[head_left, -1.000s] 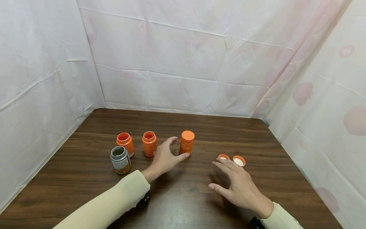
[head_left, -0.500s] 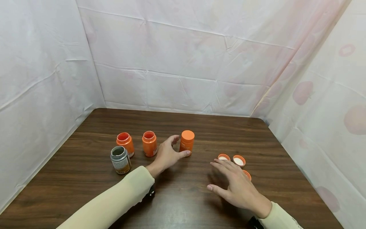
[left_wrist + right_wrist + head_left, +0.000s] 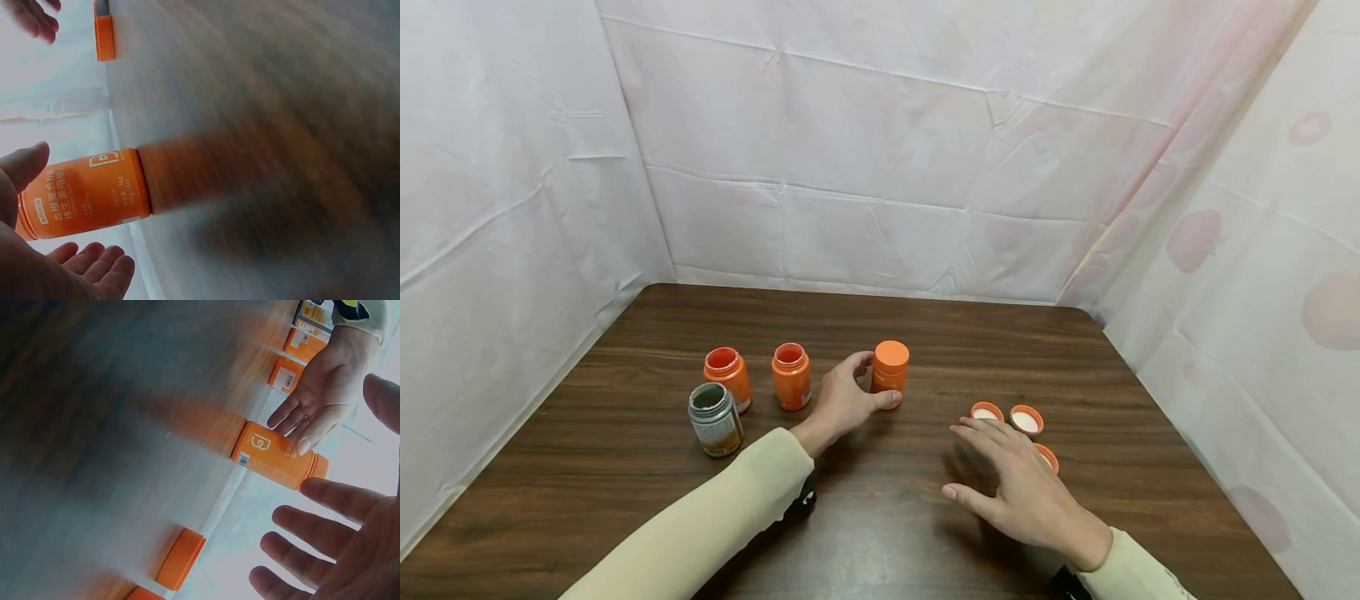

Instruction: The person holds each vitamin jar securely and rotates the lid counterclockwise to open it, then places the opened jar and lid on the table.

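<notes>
My left hand stands around the left side of a capped orange bottle, upright on the table. Its thumb is on the near side and its fingers on the far side. In the left wrist view a gap shows between the fingers and the same bottle. My right hand hovers palm down, fingers spread, holding nothing. Beside and partly under it lie orange caps with white insides, one cap at the back, another cap left of it, and a third cap partly hidden by the hand.
Left of my left hand stand three uncapped bottles: an orange bottle, a second orange bottle, and a grey bottle in front of it. The dark wooden table ends at a pale curtain on the back and sides.
My left hand has moved slightly right, closer around the capped bottle. My right hand has shifted a little left, showing more of the third cap.
</notes>
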`<state>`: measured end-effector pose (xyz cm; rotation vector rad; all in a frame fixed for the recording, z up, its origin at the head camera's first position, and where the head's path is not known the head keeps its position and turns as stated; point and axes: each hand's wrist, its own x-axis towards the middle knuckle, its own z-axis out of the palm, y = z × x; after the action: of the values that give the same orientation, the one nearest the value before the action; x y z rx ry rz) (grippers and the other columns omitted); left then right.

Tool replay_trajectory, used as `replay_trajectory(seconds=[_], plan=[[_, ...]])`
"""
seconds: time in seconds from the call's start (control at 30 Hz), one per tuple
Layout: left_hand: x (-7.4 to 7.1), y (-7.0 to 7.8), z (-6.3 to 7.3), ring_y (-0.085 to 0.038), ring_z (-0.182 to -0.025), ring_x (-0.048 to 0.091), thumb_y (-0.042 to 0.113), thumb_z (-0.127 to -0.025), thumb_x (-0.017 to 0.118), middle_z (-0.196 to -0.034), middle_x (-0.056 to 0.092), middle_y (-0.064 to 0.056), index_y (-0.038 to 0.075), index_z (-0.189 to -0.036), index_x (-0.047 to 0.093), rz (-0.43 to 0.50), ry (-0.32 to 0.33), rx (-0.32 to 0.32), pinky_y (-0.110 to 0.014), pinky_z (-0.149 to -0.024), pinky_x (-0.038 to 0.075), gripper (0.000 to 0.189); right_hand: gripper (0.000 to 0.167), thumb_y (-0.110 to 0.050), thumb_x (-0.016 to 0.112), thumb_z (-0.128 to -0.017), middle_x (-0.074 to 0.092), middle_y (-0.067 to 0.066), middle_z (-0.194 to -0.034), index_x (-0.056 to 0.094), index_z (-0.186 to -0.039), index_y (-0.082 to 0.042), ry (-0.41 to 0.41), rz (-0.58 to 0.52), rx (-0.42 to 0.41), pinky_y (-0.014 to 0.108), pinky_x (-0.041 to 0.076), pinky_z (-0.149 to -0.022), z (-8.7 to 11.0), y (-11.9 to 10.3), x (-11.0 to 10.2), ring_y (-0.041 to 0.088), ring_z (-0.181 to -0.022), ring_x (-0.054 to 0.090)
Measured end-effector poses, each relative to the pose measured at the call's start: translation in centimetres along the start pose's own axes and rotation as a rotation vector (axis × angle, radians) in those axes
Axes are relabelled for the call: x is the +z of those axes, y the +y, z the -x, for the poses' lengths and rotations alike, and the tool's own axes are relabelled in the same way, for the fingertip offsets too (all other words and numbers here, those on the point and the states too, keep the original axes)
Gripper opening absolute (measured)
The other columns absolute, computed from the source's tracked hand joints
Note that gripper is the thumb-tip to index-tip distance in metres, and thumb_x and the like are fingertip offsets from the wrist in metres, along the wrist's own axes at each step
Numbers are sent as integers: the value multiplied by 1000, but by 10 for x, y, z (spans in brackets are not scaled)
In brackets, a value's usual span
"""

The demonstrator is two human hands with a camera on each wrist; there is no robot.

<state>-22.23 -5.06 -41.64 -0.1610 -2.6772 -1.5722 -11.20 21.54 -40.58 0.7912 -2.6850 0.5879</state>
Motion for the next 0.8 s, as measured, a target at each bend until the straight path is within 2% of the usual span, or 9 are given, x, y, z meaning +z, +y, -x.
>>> replay_trajectory(seconds=[0.3,0.53,0.8], plan=[[3,-3,-9,-31,-132,54,29,-79,91,-140,60,-12,13,-147,54,-7,-2,-6,-51,-109,43,78,71,-64,74,-86,59,-3,-142,59,-143,-24,-8,-4,15,56,40,-106,1,0,0,23,-136,50],[5,-3,-11,-31,-130,57,27,-80,91,-137,63,-9,12,-147,55,-5,-37,-4,-50,-109,42,78,69,-61,74,-87,60,-6,-140,60,-142,-22,11,6,-7,56,43,-103,1,0,1,25,-133,53],[6,-2,-11,-26,-113,65,20,-83,88,-121,70,-8,9,-137,63,45,-31,12,-45,-99,52,60,70,-61,73,-88,60,-3,-140,60,-142,-19,2,-10,-20,56,43,-104,0,-1,2,25,-132,54]])
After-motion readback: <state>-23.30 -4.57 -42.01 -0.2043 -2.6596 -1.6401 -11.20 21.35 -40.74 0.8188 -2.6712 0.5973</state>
